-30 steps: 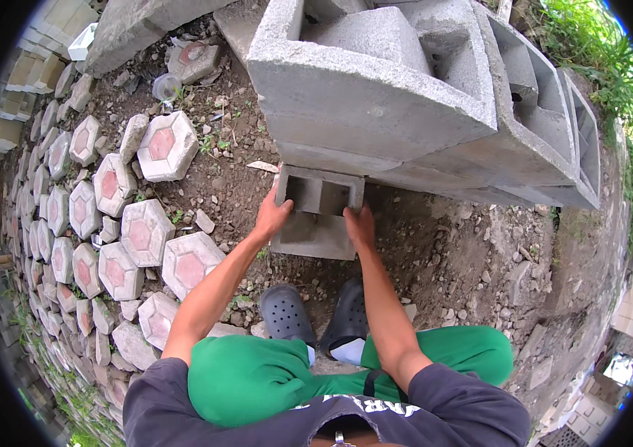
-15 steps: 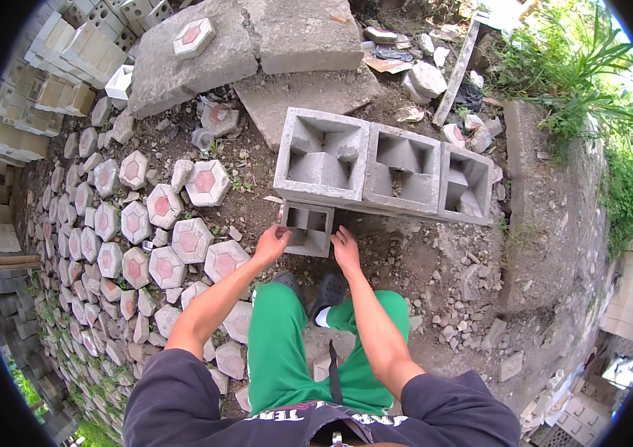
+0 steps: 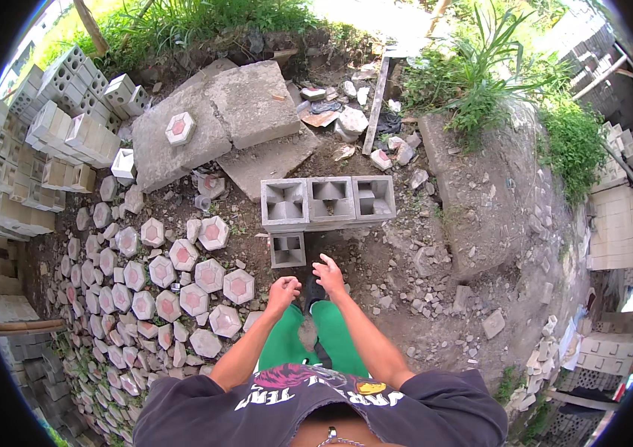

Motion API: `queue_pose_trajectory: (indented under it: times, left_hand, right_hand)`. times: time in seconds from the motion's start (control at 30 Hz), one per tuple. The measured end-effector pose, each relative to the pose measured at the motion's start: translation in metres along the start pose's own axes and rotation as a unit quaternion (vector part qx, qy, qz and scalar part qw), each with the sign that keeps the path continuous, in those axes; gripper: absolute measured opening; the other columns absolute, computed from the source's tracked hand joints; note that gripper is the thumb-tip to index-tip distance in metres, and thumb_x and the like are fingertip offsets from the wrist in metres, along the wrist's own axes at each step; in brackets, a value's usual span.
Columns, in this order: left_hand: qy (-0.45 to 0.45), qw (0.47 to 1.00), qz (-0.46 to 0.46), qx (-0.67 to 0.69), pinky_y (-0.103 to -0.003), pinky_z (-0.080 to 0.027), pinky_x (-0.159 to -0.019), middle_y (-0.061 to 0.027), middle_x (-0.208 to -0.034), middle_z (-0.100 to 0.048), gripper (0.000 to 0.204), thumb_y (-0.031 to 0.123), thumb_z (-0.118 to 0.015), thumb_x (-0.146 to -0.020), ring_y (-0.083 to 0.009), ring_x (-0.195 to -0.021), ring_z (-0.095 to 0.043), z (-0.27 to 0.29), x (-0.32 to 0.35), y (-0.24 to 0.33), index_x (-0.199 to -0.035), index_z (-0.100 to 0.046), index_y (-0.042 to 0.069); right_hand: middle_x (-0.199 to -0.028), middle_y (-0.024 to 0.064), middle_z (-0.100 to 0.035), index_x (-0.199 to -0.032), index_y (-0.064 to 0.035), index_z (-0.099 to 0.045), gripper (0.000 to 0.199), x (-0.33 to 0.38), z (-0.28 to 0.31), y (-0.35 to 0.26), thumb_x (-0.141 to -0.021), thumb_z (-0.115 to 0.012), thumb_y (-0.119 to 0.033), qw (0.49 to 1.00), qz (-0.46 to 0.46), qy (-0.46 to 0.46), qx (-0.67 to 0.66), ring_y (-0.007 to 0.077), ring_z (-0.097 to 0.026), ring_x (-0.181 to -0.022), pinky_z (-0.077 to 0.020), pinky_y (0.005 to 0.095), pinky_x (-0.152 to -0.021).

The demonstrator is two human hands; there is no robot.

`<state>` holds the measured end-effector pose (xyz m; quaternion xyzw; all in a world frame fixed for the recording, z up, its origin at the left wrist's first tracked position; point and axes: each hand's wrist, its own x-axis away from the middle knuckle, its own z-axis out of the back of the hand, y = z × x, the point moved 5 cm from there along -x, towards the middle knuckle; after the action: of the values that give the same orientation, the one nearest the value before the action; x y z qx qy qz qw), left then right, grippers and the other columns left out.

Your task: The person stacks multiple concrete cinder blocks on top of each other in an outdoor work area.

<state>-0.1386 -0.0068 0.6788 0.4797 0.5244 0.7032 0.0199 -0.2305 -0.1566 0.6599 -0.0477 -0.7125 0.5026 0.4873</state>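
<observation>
Hovering near a hollow, square-mouthed concrete block (image 3: 287, 250): left hand (image 3: 284, 293), right hand (image 3: 329, 277).

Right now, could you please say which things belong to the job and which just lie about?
Likely in use:
- lone grey hollow concrete block
- row of three grey hollow concrete blocks

Apparently lying about:
- pale hexagonal pavers with pink centres
- cracked grey concrete slab
</observation>
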Motion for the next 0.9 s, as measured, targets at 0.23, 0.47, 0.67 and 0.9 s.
queue_pose_trajectory:
  times: [0.23, 0.47, 0.67, 0.9]
  left_hand:
    - [-0.014, 0.992, -0.068, -0.102, -0.026, -0.042, -0.054, -0.0026, -0.066, -0.061, 0.026, 0.026, -0.058, -0.088, -0.009, -0.058, -0.053, -0.012, 0.032, 0.05, -0.085, -0.064, 0.001]
    - [-0.084, 0.969, -0.156, -0.17, -0.025, -0.031, -0.045, 0.0021, -0.057, -0.047, 0.038, 0.035, -0.051, -0.095, -0.0063, -0.049, -0.041, -0.05, 0.024, 0.072, -0.074, -0.056, 0.004]
    - [-0.17, 0.968, -0.074, -0.167, -0.026, -0.027, -0.036, 0.0011, -0.048, -0.041, 0.056, 0.047, -0.036, -0.099, -0.01, -0.038, -0.037, -0.138, 0.059, 0.08, -0.068, -0.054, 0.005]
    - [-0.237, 0.928, -0.101, -0.267, -0.03, -0.033, -0.043, -0.0014, -0.048, -0.045, 0.068, 0.053, -0.029, -0.099, -0.0134, -0.042, -0.043, -0.248, 0.095, 0.045, -0.064, -0.057, 0.002]
  right_hand:
    - [-0.095, 0.0057, -0.065, -0.139, -0.0037, -0.041, 0.06, 0.058, 0.017, -0.041, -0.087, -0.062, -0.025, 0.994, 0.051, 0.07, -0.068, 0.0095, -0.059, -0.078, -0.0465, 0.0241, -0.058]
    - [-0.115, 0.0076, -0.063, -0.142, -0.0107, -0.036, 0.061, 0.1, 0.061, -0.024, -0.089, -0.06, -0.028, 0.983, 0.059, 0.12, -0.124, 0.0178, -0.061, -0.099, -0.0494, 0.0341, -0.079]
    - [-0.119, 0.0085, -0.061, -0.143, -0.0107, -0.035, 0.061, 0.147, 0.136, -0.002, -0.089, -0.059, -0.028, 0.958, 0.076, 0.195, -0.194, 0.0179, -0.06, -0.102, -0.0492, 0.0346, -0.08]
    - [-0.111, 0.0083, -0.066, -0.139, -0.0082, -0.04, 0.06, 0.221, 0.236, 0.051, -0.087, -0.061, -0.028, 0.901, 0.12, 0.316, -0.274, 0.0146, -0.062, -0.091, -0.0503, 0.0296, -0.069]
